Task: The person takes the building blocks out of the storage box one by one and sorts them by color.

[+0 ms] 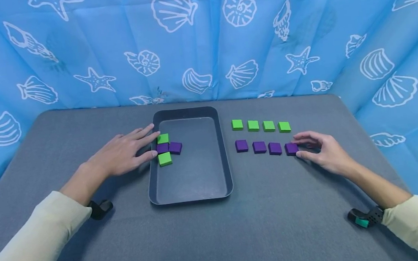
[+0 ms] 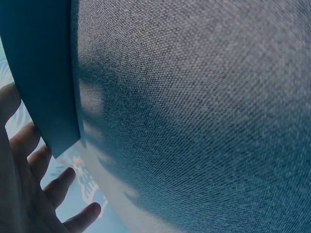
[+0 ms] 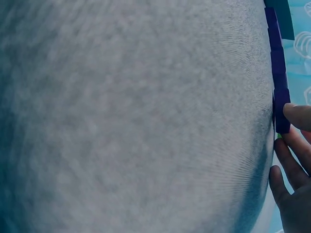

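Note:
My left hand (image 1: 121, 153) reaches over the left rim of a dark baking tray (image 1: 191, 182), fingers spread and fairly straight. Beside its fingertips, in the tray, are a green block (image 1: 162, 138), a purple block (image 1: 163, 148), a second purple block (image 1: 175, 148) and a lower green block (image 1: 165, 159). On the table, my right hand (image 1: 323, 150) pinches the rightmost purple block (image 1: 291, 149) between thumb and fingers. The right wrist view shows the thumb against that purple block (image 3: 282, 109). In the left wrist view, the fingers of the left hand (image 2: 36, 179) are beside the tray's outer wall (image 2: 43, 73).
Several green blocks (image 1: 253, 126) form a row right of the tray. Nearer to me lies a row of purple blocks (image 1: 259, 147), ending at the right hand. A grey cloth covers the table (image 1: 265, 226); a blue shell-patterned curtain (image 1: 207, 41) hangs behind it.

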Action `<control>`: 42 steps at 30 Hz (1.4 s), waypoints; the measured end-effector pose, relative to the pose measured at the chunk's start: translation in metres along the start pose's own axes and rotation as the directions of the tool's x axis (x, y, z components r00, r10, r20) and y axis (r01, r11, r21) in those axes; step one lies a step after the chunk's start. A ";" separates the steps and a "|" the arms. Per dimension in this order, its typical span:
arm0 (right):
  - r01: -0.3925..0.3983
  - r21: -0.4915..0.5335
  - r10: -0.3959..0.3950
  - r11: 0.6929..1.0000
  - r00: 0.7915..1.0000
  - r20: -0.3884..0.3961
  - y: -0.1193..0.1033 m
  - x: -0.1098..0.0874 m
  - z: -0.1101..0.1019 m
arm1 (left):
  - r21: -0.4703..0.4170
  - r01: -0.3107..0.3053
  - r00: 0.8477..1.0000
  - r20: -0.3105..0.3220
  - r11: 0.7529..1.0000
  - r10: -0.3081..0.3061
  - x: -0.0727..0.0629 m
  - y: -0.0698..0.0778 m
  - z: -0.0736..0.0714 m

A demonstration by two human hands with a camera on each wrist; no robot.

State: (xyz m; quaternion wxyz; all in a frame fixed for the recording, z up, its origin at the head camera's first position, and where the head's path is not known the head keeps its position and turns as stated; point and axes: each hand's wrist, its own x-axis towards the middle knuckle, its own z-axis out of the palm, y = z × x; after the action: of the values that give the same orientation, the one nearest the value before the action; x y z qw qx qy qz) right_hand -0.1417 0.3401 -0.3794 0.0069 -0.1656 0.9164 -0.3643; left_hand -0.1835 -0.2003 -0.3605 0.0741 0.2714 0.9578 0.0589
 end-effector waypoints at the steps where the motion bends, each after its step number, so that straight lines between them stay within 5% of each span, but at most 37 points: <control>1: 0.002 0.001 -0.002 1.000 1.000 -0.001 0.001 0.000 0.000 | 0.001 -0.001 1.000 -0.001 1.000 0.001 0.000 0.000 0.000; 12: 0.076 0.027 -0.076 0.997 0.997 -0.008 -0.007 0.012 -0.004 | -0.001 0.003 1.000 -0.002 1.000 -0.003 -0.001 0.002 -0.001; 22: 0.121 0.066 -0.125 0.990 0.991 0.058 -0.065 0.059 -0.003 | -0.006 0.002 1.000 0.005 1.000 -0.002 0.001 0.002 -0.001; 29: 0.251 0.104 -0.262 0.962 0.959 0.108 -0.106 0.095 0.016 | -0.006 0.004 1.000 0.013 1.000 -0.004 0.000 0.001 -0.002; 42: 0.318 0.110 -0.335 0.942 0.914 0.228 -0.162 0.133 0.068 | -0.006 0.010 1.000 0.011 1.000 -0.010 0.000 0.001 -0.001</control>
State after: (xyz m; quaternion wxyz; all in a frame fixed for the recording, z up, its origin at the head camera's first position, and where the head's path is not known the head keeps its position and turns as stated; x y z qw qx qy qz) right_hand -0.2104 0.1437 -0.3068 0.0643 -0.3593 0.8547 -0.3692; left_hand -0.1834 -0.1991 -0.3597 0.0804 0.2665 0.9586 0.0599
